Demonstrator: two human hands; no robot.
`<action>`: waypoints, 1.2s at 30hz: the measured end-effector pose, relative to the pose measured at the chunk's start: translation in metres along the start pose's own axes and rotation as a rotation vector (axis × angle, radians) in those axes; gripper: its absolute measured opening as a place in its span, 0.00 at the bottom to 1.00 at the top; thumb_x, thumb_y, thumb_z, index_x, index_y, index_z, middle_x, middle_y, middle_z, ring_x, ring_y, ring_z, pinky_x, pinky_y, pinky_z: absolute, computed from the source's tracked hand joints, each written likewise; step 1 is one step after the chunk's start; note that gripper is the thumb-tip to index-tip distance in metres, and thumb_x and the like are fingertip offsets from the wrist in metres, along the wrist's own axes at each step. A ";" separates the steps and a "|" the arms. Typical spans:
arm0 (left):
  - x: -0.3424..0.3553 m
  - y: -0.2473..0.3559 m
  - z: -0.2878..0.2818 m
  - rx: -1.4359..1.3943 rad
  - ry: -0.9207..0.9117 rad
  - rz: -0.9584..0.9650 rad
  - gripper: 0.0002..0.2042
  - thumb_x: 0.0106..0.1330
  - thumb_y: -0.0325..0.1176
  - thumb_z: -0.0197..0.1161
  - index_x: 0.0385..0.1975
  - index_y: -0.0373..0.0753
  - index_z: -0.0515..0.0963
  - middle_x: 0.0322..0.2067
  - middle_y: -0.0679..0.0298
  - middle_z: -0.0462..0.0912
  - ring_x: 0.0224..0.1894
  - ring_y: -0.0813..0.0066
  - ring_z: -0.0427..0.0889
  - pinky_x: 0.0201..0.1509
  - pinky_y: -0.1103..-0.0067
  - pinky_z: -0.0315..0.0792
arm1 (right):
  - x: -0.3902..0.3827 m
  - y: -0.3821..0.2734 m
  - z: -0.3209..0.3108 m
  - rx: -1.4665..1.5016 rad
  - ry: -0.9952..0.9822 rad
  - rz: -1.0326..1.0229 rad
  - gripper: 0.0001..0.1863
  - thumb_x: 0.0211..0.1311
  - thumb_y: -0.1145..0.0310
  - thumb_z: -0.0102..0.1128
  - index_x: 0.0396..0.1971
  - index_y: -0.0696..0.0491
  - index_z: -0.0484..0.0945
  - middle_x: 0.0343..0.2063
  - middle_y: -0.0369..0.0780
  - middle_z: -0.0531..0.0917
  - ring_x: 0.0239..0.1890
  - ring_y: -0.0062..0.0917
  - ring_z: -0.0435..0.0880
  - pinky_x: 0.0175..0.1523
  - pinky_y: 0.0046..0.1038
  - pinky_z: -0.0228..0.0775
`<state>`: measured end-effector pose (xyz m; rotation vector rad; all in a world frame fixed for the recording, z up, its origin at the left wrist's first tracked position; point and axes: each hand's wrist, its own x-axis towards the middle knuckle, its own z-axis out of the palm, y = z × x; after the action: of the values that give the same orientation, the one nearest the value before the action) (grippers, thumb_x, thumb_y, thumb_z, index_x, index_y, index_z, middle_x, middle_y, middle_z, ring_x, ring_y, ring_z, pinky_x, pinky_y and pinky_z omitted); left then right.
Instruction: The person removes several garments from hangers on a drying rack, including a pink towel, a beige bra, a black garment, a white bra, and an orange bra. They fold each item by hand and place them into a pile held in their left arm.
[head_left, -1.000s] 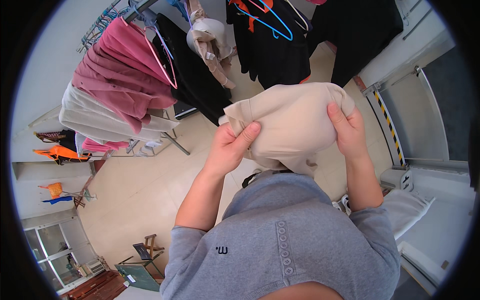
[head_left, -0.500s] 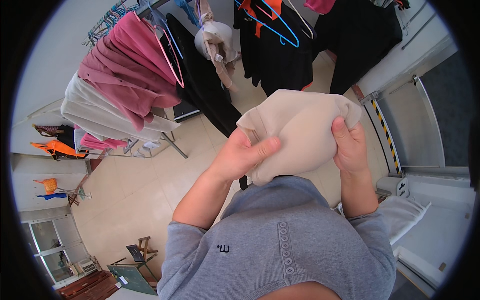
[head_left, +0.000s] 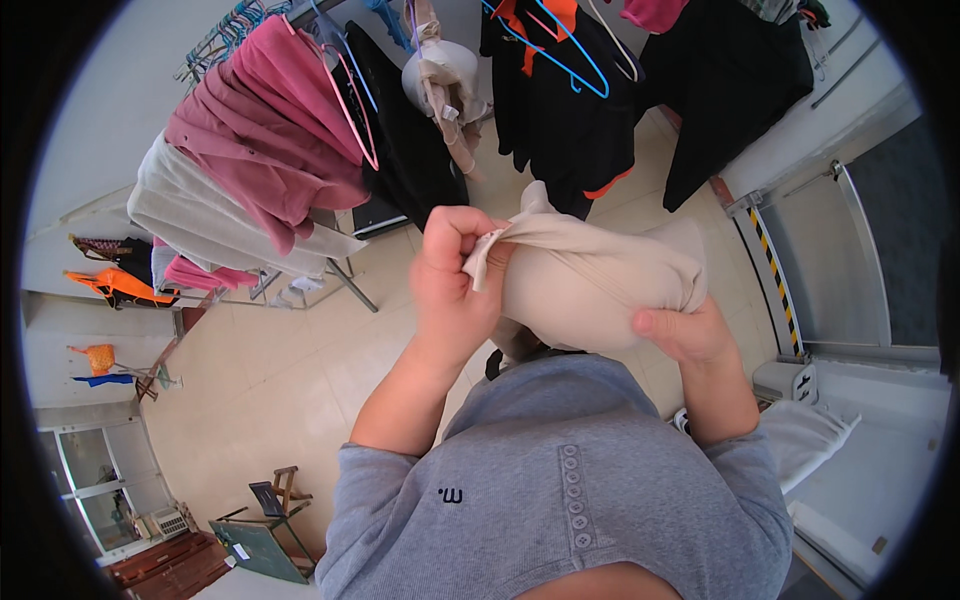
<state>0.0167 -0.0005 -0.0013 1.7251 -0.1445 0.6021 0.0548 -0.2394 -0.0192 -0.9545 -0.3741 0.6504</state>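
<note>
A soft beige garment (head_left: 585,280), bunched and folded into a rounded bundle, is held in front of my chest. My left hand (head_left: 457,265) is closed on its upper left edge, fingers curled over a turned-up flap beside a twisted fold. My right hand (head_left: 685,330) grips the lower right of the bundle, thumb on the front; its other fingers are mostly behind the cloth. Beyond hang dark garments (head_left: 560,120) and a beige padded bra (head_left: 440,80).
A rack holds pink clothes (head_left: 250,140), a white cloth (head_left: 185,200) and several hangers (head_left: 225,45). A metal door (head_left: 830,260) with striped edge stands right, above a white cloth (head_left: 805,445). A green folding table (head_left: 260,545) and wooden chair (head_left: 285,490) stand lower left.
My left hand has risen and curled over the garment's left edge, lifting a flap. My right hand has moved down along the bundle, which now shows a twisted fold across its top.
</note>
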 end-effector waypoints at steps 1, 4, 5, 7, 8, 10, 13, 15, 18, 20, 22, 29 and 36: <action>0.001 -0.001 -0.002 -0.073 -0.032 -0.070 0.07 0.68 0.23 0.62 0.36 0.38 0.69 0.34 0.66 0.82 0.38 0.85 0.78 0.39 0.84 0.73 | -0.001 0.002 -0.001 0.023 -0.039 -0.008 0.33 0.53 0.74 0.72 0.60 0.61 0.70 0.54 0.43 0.79 0.57 0.29 0.77 0.62 0.32 0.68; 0.011 -0.006 0.000 -0.433 -0.146 -0.313 0.05 0.69 0.28 0.63 0.39 0.38 0.73 0.38 0.65 0.83 0.40 0.84 0.80 0.42 0.84 0.75 | 0.000 0.006 -0.002 0.153 -0.119 -0.033 0.35 0.50 0.75 0.72 0.61 0.62 0.69 0.55 0.45 0.79 0.58 0.31 0.77 0.64 0.35 0.67; 0.011 -0.002 0.004 -0.539 -0.178 -0.476 0.06 0.69 0.30 0.62 0.41 0.37 0.74 0.38 0.64 0.83 0.40 0.83 0.81 0.42 0.83 0.76 | 0.002 0.010 -0.005 0.211 -0.148 -0.034 0.36 0.49 0.75 0.72 0.61 0.62 0.69 0.55 0.45 0.79 0.58 0.32 0.77 0.64 0.35 0.67; 0.013 0.010 0.015 -0.747 -0.239 -0.804 0.10 0.70 0.33 0.62 0.44 0.35 0.77 0.40 0.62 0.84 0.40 0.80 0.82 0.44 0.80 0.77 | 0.007 0.017 -0.014 0.328 -0.206 -0.036 0.38 0.47 0.74 0.72 0.61 0.61 0.69 0.56 0.46 0.78 0.59 0.34 0.77 0.65 0.36 0.67; 0.012 0.000 0.014 -0.809 -0.349 -0.917 0.15 0.70 0.38 0.62 0.49 0.34 0.78 0.42 0.60 0.84 0.42 0.76 0.84 0.45 0.77 0.79 | 0.007 0.019 -0.016 0.317 -0.203 -0.042 0.37 0.47 0.74 0.72 0.61 0.61 0.69 0.55 0.46 0.78 0.59 0.34 0.77 0.64 0.36 0.67; 0.010 -0.004 0.015 -0.841 -0.378 -0.886 0.16 0.70 0.39 0.62 0.50 0.33 0.77 0.44 0.59 0.84 0.43 0.75 0.84 0.46 0.78 0.79 | 0.005 0.022 -0.019 0.297 -0.192 -0.054 0.37 0.46 0.74 0.72 0.60 0.61 0.70 0.54 0.47 0.79 0.59 0.35 0.78 0.63 0.36 0.69; 0.010 0.000 0.013 -0.909 -0.333 -0.855 0.19 0.68 0.39 0.64 0.52 0.32 0.75 0.46 0.59 0.83 0.45 0.75 0.83 0.48 0.78 0.78 | 0.006 0.012 -0.022 0.300 -0.042 -0.013 0.35 0.47 0.75 0.71 0.59 0.60 0.70 0.53 0.45 0.80 0.57 0.32 0.78 0.62 0.34 0.69; 0.009 0.000 0.011 -0.891 -0.385 -0.776 0.21 0.66 0.39 0.67 0.53 0.32 0.75 0.46 0.60 0.83 0.46 0.75 0.82 0.50 0.78 0.77 | 0.007 0.006 -0.017 0.154 0.027 -0.080 0.32 0.50 0.76 0.69 0.59 0.60 0.70 0.52 0.43 0.80 0.56 0.30 0.79 0.60 0.32 0.70; 0.009 0.005 0.012 -0.632 -0.551 -0.675 0.24 0.61 0.36 0.72 0.54 0.32 0.74 0.46 0.61 0.82 0.48 0.76 0.81 0.54 0.76 0.75 | 0.009 0.009 -0.007 -0.017 0.088 -0.170 0.28 0.57 0.74 0.66 0.59 0.59 0.70 0.51 0.42 0.80 0.54 0.28 0.79 0.59 0.31 0.71; 0.010 0.006 0.012 -0.682 -0.471 -0.706 0.23 0.63 0.38 0.70 0.54 0.32 0.74 0.46 0.60 0.83 0.48 0.75 0.81 0.53 0.77 0.75 | 0.009 0.008 -0.005 -0.064 0.114 -0.215 0.25 0.62 0.71 0.64 0.59 0.58 0.71 0.50 0.41 0.80 0.53 0.27 0.79 0.57 0.31 0.72; 0.010 0.005 0.010 -0.777 -0.432 -0.751 0.22 0.66 0.39 0.67 0.54 0.32 0.74 0.46 0.59 0.83 0.47 0.74 0.82 0.52 0.76 0.76 | 0.009 0.005 -0.009 -0.057 0.142 -0.247 0.21 0.67 0.67 0.61 0.57 0.57 0.72 0.48 0.40 0.81 0.51 0.26 0.81 0.54 0.29 0.74; 0.016 -0.024 0.002 -1.301 -0.539 -0.838 0.22 0.78 0.44 0.44 0.56 0.30 0.72 0.51 0.52 0.80 0.55 0.63 0.80 0.59 0.67 0.75 | 0.016 -0.017 -0.007 0.158 0.327 -0.220 0.14 0.73 0.61 0.53 0.48 0.55 0.75 0.38 0.39 0.85 0.41 0.23 0.86 0.45 0.25 0.80; 0.016 -0.009 0.000 -1.158 -0.596 -0.752 0.22 0.71 0.37 0.58 0.60 0.31 0.69 0.56 0.55 0.77 0.58 0.65 0.78 0.60 0.68 0.74 | 0.018 -0.019 -0.004 0.447 0.345 -0.128 0.17 0.75 0.55 0.47 0.48 0.54 0.75 0.39 0.43 0.85 0.38 0.27 0.88 0.43 0.29 0.83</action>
<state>0.0344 0.0058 -0.0016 0.6546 -0.1912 -0.5208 0.0771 -0.2384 -0.0051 -0.5921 0.0211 0.4164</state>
